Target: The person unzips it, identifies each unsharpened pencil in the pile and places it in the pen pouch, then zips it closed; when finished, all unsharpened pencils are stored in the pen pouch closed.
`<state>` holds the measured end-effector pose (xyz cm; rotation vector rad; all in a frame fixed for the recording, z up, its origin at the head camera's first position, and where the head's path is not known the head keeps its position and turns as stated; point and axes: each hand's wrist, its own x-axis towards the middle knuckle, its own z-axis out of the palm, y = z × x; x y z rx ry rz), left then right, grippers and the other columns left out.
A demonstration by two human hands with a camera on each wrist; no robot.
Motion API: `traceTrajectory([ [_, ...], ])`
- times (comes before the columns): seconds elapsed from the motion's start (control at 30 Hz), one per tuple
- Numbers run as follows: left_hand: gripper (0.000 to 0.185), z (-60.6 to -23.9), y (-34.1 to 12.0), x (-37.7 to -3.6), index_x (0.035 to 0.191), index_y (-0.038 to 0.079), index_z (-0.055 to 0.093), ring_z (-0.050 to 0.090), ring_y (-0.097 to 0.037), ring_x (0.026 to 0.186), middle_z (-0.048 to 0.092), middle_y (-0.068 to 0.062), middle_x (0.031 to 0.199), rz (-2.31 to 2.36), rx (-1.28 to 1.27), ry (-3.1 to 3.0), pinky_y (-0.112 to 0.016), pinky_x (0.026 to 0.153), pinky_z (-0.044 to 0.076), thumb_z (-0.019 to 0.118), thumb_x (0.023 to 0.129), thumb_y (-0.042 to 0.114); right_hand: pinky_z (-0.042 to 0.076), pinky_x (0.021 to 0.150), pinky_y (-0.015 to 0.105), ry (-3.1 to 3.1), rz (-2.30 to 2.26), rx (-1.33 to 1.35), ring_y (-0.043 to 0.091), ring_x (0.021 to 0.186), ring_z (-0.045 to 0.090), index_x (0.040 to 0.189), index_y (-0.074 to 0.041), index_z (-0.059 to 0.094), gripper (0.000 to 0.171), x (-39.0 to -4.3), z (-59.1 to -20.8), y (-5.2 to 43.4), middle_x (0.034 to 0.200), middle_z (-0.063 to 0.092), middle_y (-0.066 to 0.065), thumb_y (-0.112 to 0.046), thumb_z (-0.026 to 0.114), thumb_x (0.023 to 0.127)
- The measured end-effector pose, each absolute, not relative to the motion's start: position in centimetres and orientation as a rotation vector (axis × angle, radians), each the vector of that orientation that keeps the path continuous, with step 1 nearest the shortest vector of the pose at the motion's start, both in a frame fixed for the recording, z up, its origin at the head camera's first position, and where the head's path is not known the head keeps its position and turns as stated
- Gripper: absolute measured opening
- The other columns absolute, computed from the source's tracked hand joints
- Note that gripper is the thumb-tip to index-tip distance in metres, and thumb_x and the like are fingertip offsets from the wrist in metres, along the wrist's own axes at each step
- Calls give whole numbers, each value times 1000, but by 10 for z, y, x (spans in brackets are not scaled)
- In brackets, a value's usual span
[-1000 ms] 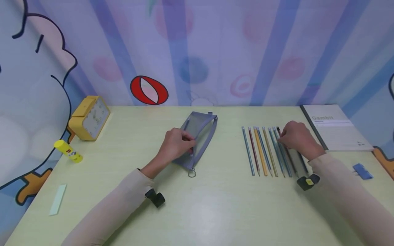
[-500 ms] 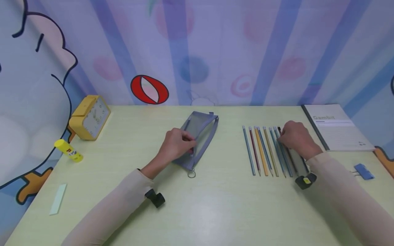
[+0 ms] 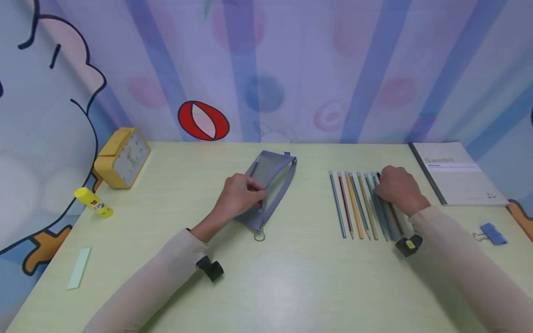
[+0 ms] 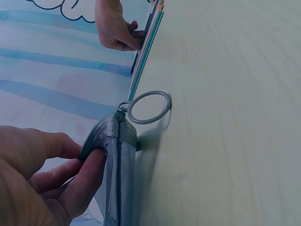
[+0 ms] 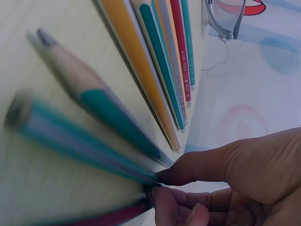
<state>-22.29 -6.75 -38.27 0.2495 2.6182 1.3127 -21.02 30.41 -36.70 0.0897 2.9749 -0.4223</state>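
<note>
My left hand [image 3: 239, 194] pinches the edge of a grey mesh pencil case [image 3: 265, 165] between thumb and fingers. The zip side faces up in the left wrist view, where a metal ring [image 4: 141, 122] hangs at the case's end. Over on the right, my right hand [image 3: 399, 188] pinches the far end of a blurred teal pencil [image 5: 84, 143], its flat end towards the wrist camera. Beside that lies a sharpened teal pencil [image 5: 113, 113], and a dark red pencil [image 5: 108, 214] runs below the fingers. Several more pencils, including a yellow pencil [image 3: 355, 208], lie in a row to the left.
A notebook [image 3: 460, 175] and a blue binder clip [image 3: 493, 234] lie right of the pencils. Along the left side are a yellow clock [image 3: 120, 159], a glue stick [image 3: 93, 202] and a pale green strip [image 3: 79, 268]. A printed curtain stands behind the table.
My right hand has shifted slightly left over the pencils, and its forearm now hides the rightmost dark pencil. The left hand keeps its hold on the pencil case.
</note>
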Motion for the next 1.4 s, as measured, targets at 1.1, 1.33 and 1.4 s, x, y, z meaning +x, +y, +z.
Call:
traceTrajectory([
  [1.1, 15, -388, -70, -224, 95, 7, 80, 72, -11, 64, 78, -5, 82, 1318, 294, 2658, -30, 75, 57, 73, 90, 18, 61, 81, 34, 1789, -1622, -94, 22, 91, 74, 109, -4, 46, 13, -208, -363, 230, 100, 62, 9, -16, 41, 108],
  [1.33, 15, -387, -70, -224, 97, 7, 80, 72, -10, 64, 78, -5, 83, 1319, 285, 2662, -25, 70, 55, 73, 90, 18, 59, 87, 30, 1523, -1756, -40, 21, 98, 72, 131, 6, 47, 29, -213, -382, 194, 109, 67, 12, -6, 45, 106],
  [1.4, 15, -387, -70, -223, 97, 7, 80, 72, -10, 63, 78, -5, 82, 1316, 277, 2671, -24, 67, 53, 73, 90, 18, 59, 89, 30, 1481, -1783, -27, 20, 99, 73, 138, 12, 45, 37, -215, -386, 186, 110, 69, 13, -3, 46, 104],
])
